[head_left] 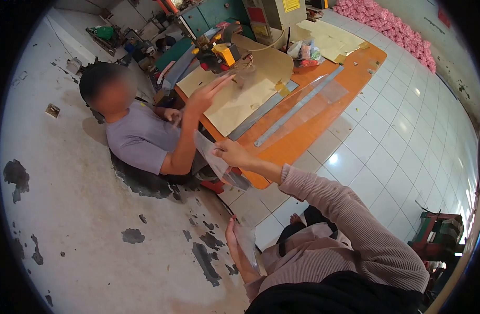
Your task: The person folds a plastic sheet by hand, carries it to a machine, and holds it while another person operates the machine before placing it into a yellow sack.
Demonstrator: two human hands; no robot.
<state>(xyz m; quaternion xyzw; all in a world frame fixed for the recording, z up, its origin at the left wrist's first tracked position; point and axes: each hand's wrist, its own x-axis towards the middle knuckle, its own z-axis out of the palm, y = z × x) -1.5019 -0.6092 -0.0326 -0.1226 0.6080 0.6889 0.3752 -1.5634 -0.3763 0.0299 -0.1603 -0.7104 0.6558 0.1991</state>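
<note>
My right hand (233, 154) is stretched out over the near end of the table, thumb and fingers pinched on a clear plastic sheet (212, 158) that hangs down toward the seated co-worker. Lower down, close to my body, my left hand (231, 236) is closed on more clear plastic sheets (246, 242). The co-worker (140, 133) sits beside the table, one hand (206, 98) raised by the machine (219, 56). A steel ruler (302, 103) lies across clear plastic film (331, 93) on the orange tabletop (266, 170).
Brown paper (234, 112) covers part of the tabletop, edged by a grey metal strip (250, 119). A bag of small items (305, 54) lies farther back. A pink heap (386, 29) lines the far wall. Peeling wall (93, 230) runs along my left.
</note>
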